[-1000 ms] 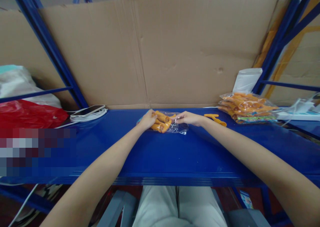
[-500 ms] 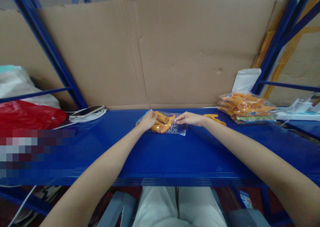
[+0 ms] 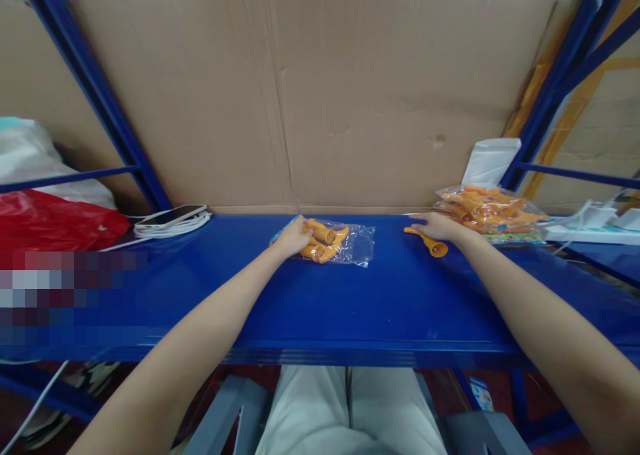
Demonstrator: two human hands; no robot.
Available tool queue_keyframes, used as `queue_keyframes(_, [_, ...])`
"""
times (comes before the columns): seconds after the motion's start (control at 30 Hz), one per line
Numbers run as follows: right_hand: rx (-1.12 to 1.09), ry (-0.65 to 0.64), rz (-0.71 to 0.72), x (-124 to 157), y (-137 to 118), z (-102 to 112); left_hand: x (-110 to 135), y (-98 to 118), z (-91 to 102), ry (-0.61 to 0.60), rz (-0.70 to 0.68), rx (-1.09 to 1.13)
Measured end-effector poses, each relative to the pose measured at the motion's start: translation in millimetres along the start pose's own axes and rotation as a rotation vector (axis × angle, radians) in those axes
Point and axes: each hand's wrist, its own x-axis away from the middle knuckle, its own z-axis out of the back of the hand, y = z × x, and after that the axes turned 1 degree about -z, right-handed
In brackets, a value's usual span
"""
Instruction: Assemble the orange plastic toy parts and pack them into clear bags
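Observation:
A clear plastic bag (image 3: 356, 247) holding several small orange plastic pieces lies on the blue shelf (image 3: 320, 308) near the cardboard back wall. My left hand (image 3: 293, 237) rests on the bag's left end, its fingers curled over the orange pieces. My right hand (image 3: 439, 226) lies further right, fingers laid over a loose orange piece (image 3: 431, 245) on the shelf. A stack of filled bags with orange pieces (image 3: 487, 213) sits just right of that hand.
A phone (image 3: 170, 215) on a coiled white cable lies at the left. A red bag (image 3: 55, 221) and a white bag fill the left end. Brown cardboard (image 3: 320, 101) lines the back. White packets and a charger (image 3: 595, 216) sit at the right.
My right hand let go of the clear bag's opening and moved right onto the loose orange piece. My left hand stayed on the bag.

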Motion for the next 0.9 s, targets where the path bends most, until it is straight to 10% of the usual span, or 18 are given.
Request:
queue_keyframes(0.6, [-0.023,-0.353,0.114,8,3,16,1,3,9.8,0.098,-0.021,0.066])
queue_keyframes(0.77, [0.029,-0.395,0.131,15,2,19,9,12,21.1,0.188,-0.384,0.008])
queue_keyframes(0.9, [-0.014,-0.392,0.103,16,-6,19,24,39,27.3,-0.052,-0.693,-0.114])
